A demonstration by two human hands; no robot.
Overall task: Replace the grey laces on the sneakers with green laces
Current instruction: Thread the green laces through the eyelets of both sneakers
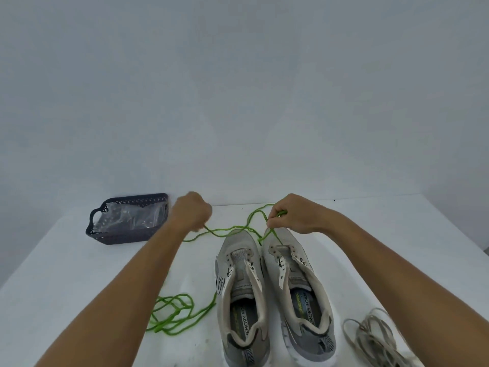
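Note:
Two grey sneakers stand side by side on the white table, toes away from me, with bare eyelets: the left sneaker [239,292] and the right sneaker [296,287]. A green lace [232,230] stretches between my hands past the toes and runs down to the right sneaker's front eyelets. My left hand [191,211] grips one end of it beyond the left sneaker. My right hand [293,214] pinches the other part above the right sneaker's toe. A second green lace [174,315] lies bunched left of the shoes. The grey laces [378,337] lie piled at the right.
A dark perforated basket [116,235] holding a clear plastic bag sits at the table's back left, against the pale wall. The table's far edge runs just behind my hands.

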